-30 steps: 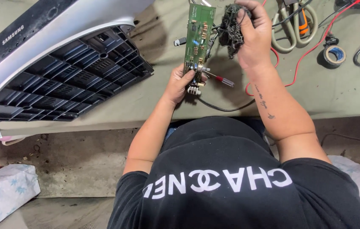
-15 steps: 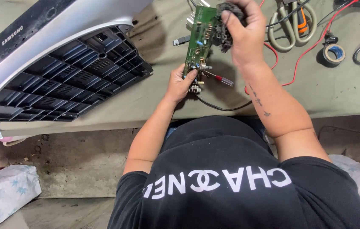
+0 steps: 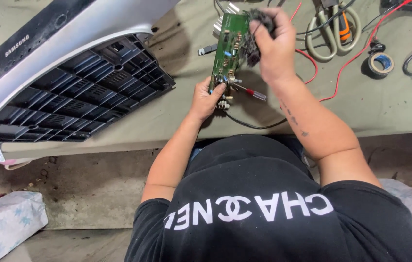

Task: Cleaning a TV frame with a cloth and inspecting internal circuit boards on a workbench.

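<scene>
Board cleaning in hand: left hand [image 3: 206, 99] pinches the green circuit board [image 3: 228, 48] upright over the bench; right hand [image 3: 274, 46] grips a dark wad [image 3: 254, 36] (possibly a brush). Next: steady support.

Black short-sleeved T-shirt [image 3: 264, 213] — large white block lettering across chest with interlocked ring emblem in middle, seen upside down from head camera. Sleeves end above elbows, both forearms bare. Left hand [image 3: 206, 99] bare, no glove, no ring visible. Right hand [image 3: 276, 46] bare too. Small dark tattoo marks [image 3: 293, 119] scattered along right forearm — several little shapes, too small to make out.
</scene>
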